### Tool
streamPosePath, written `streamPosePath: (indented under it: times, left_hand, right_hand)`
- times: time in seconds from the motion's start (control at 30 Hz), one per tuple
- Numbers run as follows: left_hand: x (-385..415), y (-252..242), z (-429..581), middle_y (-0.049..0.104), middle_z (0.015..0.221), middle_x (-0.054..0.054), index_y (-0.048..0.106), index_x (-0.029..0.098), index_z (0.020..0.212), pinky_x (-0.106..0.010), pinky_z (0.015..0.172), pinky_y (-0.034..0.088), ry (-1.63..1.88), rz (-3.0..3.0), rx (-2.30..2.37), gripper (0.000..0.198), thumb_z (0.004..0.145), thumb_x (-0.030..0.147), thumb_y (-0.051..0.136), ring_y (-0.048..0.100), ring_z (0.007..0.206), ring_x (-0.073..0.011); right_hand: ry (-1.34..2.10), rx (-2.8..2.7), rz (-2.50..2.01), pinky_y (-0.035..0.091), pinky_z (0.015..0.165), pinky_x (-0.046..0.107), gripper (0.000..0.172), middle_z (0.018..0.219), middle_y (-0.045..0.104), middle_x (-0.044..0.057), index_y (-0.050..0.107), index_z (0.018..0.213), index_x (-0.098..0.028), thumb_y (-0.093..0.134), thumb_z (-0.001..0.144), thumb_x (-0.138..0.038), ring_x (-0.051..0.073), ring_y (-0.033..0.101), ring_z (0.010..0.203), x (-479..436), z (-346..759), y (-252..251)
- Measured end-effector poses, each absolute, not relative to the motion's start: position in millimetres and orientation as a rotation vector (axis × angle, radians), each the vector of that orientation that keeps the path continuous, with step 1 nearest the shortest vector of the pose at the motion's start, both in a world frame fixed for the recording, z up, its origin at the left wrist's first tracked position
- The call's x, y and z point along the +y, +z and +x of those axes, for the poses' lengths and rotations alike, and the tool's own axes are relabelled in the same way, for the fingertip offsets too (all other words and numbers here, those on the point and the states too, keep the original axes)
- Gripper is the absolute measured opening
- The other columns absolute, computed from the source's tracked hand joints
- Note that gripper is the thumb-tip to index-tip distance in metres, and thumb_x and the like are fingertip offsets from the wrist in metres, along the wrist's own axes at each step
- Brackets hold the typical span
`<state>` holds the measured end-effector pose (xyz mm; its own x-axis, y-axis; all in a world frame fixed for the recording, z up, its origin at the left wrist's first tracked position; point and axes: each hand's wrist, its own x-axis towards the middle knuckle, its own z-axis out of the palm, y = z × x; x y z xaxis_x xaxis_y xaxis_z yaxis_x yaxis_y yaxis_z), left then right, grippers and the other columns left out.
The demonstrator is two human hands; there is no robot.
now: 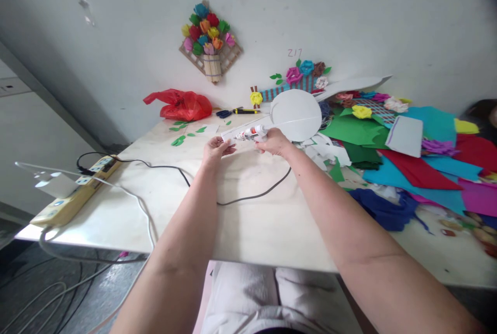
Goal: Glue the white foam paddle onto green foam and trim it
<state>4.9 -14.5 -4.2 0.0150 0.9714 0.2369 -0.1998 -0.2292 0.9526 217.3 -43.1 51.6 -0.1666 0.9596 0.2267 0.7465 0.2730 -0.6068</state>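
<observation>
Right hand (276, 142) clamped round white hot-glue gun (252, 133), held just above pale marble-look table (252, 220), nozzle toward left | left hand (216, 148) fingers pinched on end of white paper strip (229, 135) at the nozzle | black cord (248, 197) trails over tabletop | white paper disc (297, 114) just behind (coloured paper sheets (419, 168) heaped to the right).

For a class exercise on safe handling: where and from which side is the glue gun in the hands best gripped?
Grip the glue gun by its rear handle, from the right, as the right hand does. Its nozzle points left toward the left hand, so that tip is best avoided.
</observation>
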Motion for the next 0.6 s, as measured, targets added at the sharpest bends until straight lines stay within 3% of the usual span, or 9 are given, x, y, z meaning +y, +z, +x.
streamPosePath:
  times: [0.1,0.27,0.4,0.6]
  left_hand:
    - [-15,-4,5,0.069,0.069,-0.006,0.054,0.013,0.078,-0.032,0.067,0.057,1.432,1.242,0.908,0.037,0.062,0.035,0.079,0.067,0.058,-0.0156]
    - [-13,-4,5,0.07,0.069,-0.008,0.052,0.013,0.078,-0.033,0.064,0.057,1.449,1.228,0.917,0.038,0.061,0.036,0.078,0.066,0.055,-0.0162]
    - [-13,-4,6,0.07,0.07,-0.007,0.05,0.014,0.075,-0.033,0.064,0.057,1.454,1.224,0.919,0.042,0.059,0.041,0.079,0.067,0.055,-0.0164]
    - [-11,-6,9,0.069,0.067,-0.005,0.054,0.013,0.074,-0.036,0.071,0.058,1.48,1.203,0.898,0.041,0.057,0.038,0.082,0.068,0.061,-0.018]
  right_hand:
    - [0.339,-2.037,-1.59,0.043,0.055,0.022,0.017,0.066,0.069,0.006,0.072,0.076,-0.015,0.062,0.068,-0.025,0.02,0.065,0.07,-45,215,56]
    - [0.114,-2.109,-1.694,0.045,0.068,0.025,0.027,0.089,0.072,0.006,0.073,0.092,-0.022,0.061,0.071,-0.032,0.025,0.065,0.09,-48,211,62]
    - [0.016,-2.165,-1.72,0.045,0.072,0.028,0.03,0.102,0.071,0.007,0.072,0.099,-0.025,0.058,0.074,-0.035,0.027,0.063,0.096,-51,207,67]
    - [-0.032,-2.216,-1.742,0.044,0.072,0.027,0.03,0.102,0.07,0.007,0.071,0.102,-0.026,0.057,0.075,-0.03,0.026,0.063,0.097,-55,202,73]
